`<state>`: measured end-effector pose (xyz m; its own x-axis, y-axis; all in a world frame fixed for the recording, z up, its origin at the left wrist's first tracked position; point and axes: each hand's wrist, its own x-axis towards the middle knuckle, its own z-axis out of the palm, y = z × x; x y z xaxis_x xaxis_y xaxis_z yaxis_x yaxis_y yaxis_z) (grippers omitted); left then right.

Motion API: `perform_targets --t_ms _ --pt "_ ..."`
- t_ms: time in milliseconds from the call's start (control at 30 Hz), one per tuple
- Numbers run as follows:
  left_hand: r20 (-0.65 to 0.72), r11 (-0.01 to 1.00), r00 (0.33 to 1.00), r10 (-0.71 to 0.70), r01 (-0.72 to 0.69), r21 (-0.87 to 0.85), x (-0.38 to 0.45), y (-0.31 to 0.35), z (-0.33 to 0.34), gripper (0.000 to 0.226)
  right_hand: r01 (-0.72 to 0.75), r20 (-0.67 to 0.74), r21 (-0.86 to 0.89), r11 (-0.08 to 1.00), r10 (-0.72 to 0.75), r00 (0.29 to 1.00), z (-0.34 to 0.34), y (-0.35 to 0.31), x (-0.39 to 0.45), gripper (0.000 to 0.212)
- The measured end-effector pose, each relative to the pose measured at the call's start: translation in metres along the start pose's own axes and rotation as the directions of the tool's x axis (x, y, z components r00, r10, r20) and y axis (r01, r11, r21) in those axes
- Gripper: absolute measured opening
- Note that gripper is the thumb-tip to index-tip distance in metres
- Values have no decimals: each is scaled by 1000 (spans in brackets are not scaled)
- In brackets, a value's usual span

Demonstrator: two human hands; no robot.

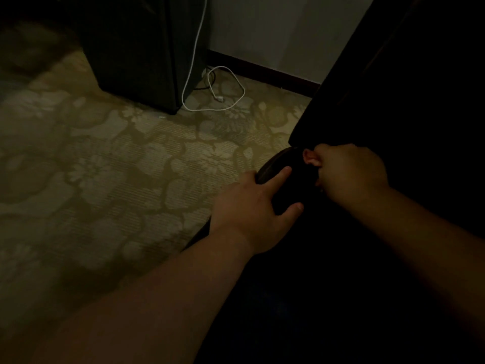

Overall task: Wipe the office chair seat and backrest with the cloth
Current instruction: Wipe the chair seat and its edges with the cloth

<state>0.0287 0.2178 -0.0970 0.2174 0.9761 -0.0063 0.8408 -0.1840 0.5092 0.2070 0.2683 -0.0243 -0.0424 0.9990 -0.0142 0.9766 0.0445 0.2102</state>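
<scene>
Two bare forearms reach in from below. One left hand point(252, 206) rests with straight fingers on the dark seat point(278, 190) edge, while one right hand point(351, 172) is curled around something too dark to identify, where seat meets backrest point(393, 88). Beyond lie patterned carpet point(105, 166), one white cable point(212, 101) and one dark cabinet point(136, 48).

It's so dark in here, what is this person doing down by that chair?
A person is bent over a dark office chair. The left hand rests on the seat's rounded edge, fingers spread. The right hand is curled, pinching something small and reddish, too dim to identify, where seat meets backrest. A white cable lies looped on the patterned carpet.
</scene>
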Motion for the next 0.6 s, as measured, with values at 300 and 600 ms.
perform_targets --t_ms 300,600 --pt "-124 967 989 -84 51 -249 -11 -3 -7 88 30 -38 99 995 -26 999 7 -70 38 15" --pt "-43 807 926 -375 304 -507 3 -10 -17 53 169 -29 412 895 -172 985 7 -62 -7 22"
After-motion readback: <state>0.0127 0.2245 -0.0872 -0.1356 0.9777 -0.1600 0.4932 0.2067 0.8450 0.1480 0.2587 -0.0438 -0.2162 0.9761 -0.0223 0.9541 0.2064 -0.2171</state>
